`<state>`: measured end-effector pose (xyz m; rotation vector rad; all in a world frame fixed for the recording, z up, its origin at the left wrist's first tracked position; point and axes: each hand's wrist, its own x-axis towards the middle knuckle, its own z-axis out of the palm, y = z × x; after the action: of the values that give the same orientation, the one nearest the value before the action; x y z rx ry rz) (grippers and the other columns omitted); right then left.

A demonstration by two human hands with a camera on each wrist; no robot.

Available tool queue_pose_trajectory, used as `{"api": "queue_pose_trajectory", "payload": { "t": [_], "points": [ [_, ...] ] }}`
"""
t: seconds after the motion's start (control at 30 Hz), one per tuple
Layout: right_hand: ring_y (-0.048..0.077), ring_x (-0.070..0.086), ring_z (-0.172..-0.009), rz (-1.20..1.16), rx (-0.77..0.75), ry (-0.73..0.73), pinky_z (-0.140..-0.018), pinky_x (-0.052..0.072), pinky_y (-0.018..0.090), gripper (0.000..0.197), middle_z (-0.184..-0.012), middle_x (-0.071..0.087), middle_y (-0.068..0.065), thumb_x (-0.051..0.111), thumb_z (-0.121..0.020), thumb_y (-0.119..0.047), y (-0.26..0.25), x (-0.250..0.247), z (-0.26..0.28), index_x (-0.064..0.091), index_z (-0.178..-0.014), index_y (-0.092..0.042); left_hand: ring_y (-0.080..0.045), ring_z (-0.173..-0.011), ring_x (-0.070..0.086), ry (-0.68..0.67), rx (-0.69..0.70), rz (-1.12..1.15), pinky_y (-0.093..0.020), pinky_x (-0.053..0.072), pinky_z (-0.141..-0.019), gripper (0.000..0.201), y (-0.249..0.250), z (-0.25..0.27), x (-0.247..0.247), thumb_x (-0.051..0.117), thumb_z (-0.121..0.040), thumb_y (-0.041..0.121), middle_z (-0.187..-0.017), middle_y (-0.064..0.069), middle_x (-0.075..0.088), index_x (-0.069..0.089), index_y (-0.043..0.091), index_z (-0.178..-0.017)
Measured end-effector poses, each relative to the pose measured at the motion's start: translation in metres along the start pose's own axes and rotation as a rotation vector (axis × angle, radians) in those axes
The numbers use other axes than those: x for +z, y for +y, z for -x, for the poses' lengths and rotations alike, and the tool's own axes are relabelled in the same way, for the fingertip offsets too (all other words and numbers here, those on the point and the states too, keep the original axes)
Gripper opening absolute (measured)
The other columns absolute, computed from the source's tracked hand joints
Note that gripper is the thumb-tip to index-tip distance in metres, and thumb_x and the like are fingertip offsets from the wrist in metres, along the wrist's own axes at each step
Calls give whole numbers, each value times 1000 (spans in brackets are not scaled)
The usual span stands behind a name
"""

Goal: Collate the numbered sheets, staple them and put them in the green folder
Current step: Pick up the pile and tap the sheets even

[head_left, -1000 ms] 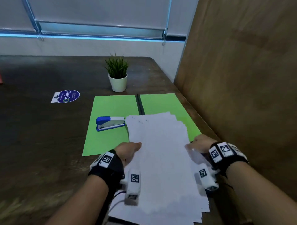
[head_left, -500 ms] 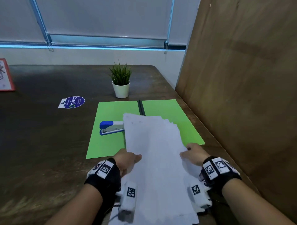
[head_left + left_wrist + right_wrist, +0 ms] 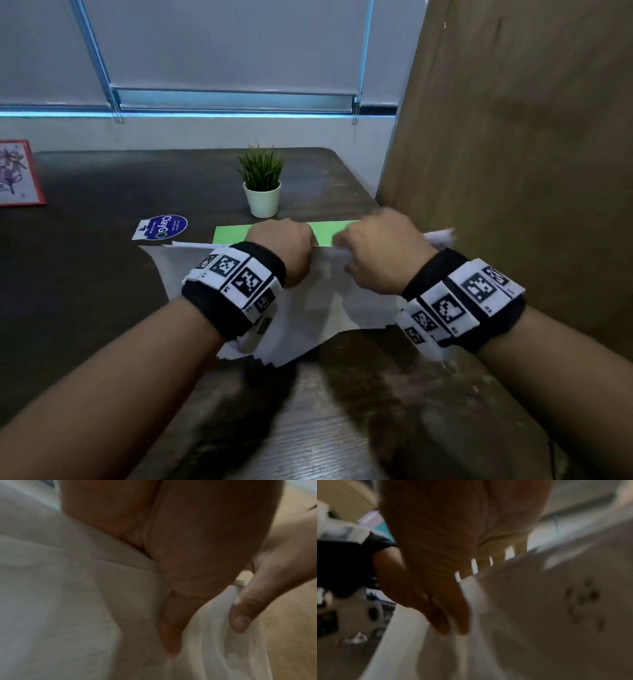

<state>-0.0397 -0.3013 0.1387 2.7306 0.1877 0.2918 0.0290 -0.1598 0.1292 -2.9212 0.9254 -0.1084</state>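
A stack of white sheets point(image 3: 318, 308) stands lifted above the table, long side across, edges uneven. My left hand point(image 3: 286, 251) grips its top edge left of centre, and my right hand point(image 3: 376, 253) grips the top edge beside it. In the left wrist view the left thumb point(image 3: 171, 622) lies against the paper point(image 3: 68, 601), with the right hand's thumb point(image 3: 243, 615) close by. The right wrist view, blurred, shows fingers point(image 3: 450, 615) on the sheets point(image 3: 539, 601). Only a strip of the green folder point(image 3: 233, 233) shows behind the hands. The stapler is hidden.
A small potted plant point(image 3: 262, 186) stands behind the folder. A round blue sticker point(image 3: 164, 226) lies to its left, and a red-framed card point(image 3: 17, 173) at the far left. A wooden partition point(image 3: 513, 171) runs along the table's right side.
The sheets lay lengthwise on the table with a hand at each side. Now both hands have lifted the stack and turned it upright and crosswise, gripping its top edge close together.
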Motion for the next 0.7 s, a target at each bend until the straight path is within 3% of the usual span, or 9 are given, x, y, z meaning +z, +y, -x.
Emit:
{"api": "queue_pose_trajectory", "payload": {
  "t": [0.07, 0.13, 0.2, 0.3, 0.37, 0.43, 0.53, 0.63, 0.7],
  "points": [
    [30, 64, -91, -87, 68, -87, -67, 41, 34, 6, -93, 66, 4, 58, -87, -26, -3, 1, -2, 63, -89, -23, -27, -76, 50, -12, 4, -12, -32, 37, -66, 19, -3, 0, 1, 55, -92, 20, -80, -2, 51, 54, 22, -74],
    [29, 64, -84, -128, 117, -70, -63, 41, 33, 12, -79, 61, 2, 59, -87, -29, 8, 5, -2, 63, -79, -20, -28, -78, 52, 8, 11, -31, -32, 39, -66, 12, -11, 2, 4, 54, -93, 20, -85, -3, 58, 59, 21, -82],
    [23, 65, -81, -291, 173, -101, -63, 45, 31, 26, -74, 62, -4, 65, -83, -47, 35, 9, 4, 69, -79, -22, -31, -84, 59, 68, 3, -55, -33, 40, -66, 9, -24, 6, 6, 53, -93, 21, -90, -4, 63, 58, 21, -85],
    [9, 64, -72, -1212, 349, -142, -67, 44, 32, 89, -82, 73, -6, 61, -51, -91, 78, 18, 32, 76, -95, -15, -31, -90, 66, 297, 54, -47, -34, 43, -73, 17, -58, 8, 6, 59, -87, 21, -91, -2, 70, 69, 27, -99],
    [19, 67, -87, -1739, 519, -204, -77, 45, 36, 116, -101, 75, 8, 56, -41, -97, 100, 36, 47, 73, -108, -5, -27, -99, 68, 464, 208, 28, -45, 40, -98, 36, -78, 10, 5, 70, -78, 12, -95, 2, 76, 74, 36, -104],
    [26, 67, -99, -1726, 627, -258, -85, 45, 39, 123, -113, 72, 15, 54, -35, -100, 110, 62, 52, 71, -112, -6, -28, -123, 59, 515, 273, 134, -65, 14, -113, 49, -88, 14, 5, 76, -71, 1, -111, 6, 75, 75, 37, -105],
    [23, 67, -101, -1389, 675, -431, -91, 47, 40, 120, -110, 73, 6, 50, -33, -102, 89, 94, 54, 68, -114, -15, -32, -151, 21, 499, 210, 222, -73, -13, -109, 54, -92, 17, 13, 71, -71, 0, -149, 9, 50, 74, 47, -97],
    [22, 67, -105, -1286, 500, -586, -92, 51, 40, 98, -116, 69, 2, 47, -58, -94, 38, 118, 62, 63, -121, -21, -26, -154, -13, 425, 135, 383, -63, -18, -113, 27, -106, 22, 51, 77, -80, 30, -166, 14, 5, 72, 57, -86],
    [16, 63, -111, -1208, 387, -583, -95, 50, 35, 77, -125, 65, -4, 49, -74, -80, 2, 132, 67, 61, -124, -23, -12, -154, -14, 290, 70, 762, -53, -6, -121, 41, -110, 34, 82, 86, -74, 21, -157, 35, -10, 74, 57, -90]
  ]
}}
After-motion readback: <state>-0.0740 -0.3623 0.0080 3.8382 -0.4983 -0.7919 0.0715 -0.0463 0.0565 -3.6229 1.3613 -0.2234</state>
